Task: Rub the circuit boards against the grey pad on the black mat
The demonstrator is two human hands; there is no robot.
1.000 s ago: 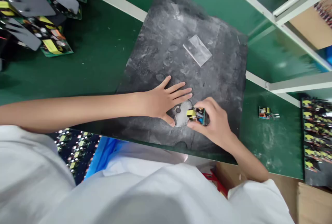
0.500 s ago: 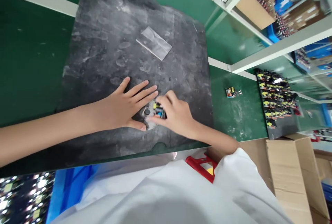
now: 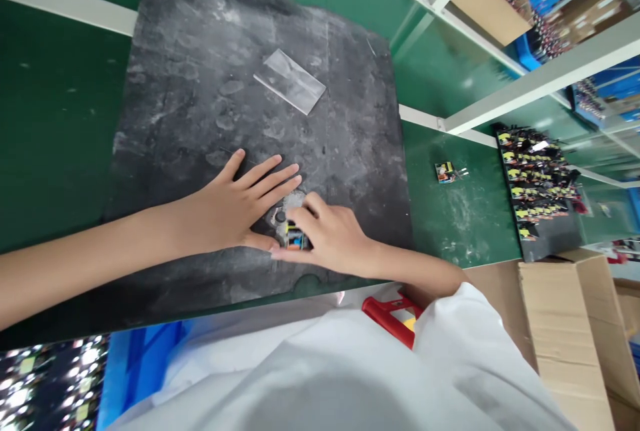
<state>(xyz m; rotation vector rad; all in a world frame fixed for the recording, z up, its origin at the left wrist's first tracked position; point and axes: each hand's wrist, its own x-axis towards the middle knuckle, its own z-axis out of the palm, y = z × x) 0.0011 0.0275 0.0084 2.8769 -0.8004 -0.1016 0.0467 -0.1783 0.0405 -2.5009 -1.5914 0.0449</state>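
Observation:
My left hand [image 3: 235, 208] lies flat on the black mat [image 3: 200, 104], fingers spread, holding nothing. Beside its thumb, my right hand [image 3: 327, 234] grips a small circuit board [image 3: 296, 238] with yellow, blue and orange parts between thumb and fingers. A small dark round piece [image 3: 281, 216] sits on a greyish worn patch of the mat, between the two hands. The underside of the board is hidden. Farther up the mat rests a clear flat plastic piece [image 3: 293, 81].
Another circuit board [image 3: 447, 172] lies on the green table [image 3: 450, 218] to the right. Beyond it is a black tray [image 3: 550, 234] with rows of boards. Blue bin [image 3: 145, 358] at lower left, red object [image 3: 387, 318] below the table edge, cardboard box [image 3: 560, 324] at lower right.
My right hand has moved slightly down and left with the board, which now shows more plainly near my left thumb. My left hand stays spread on the mat. The view has shifted slightly.

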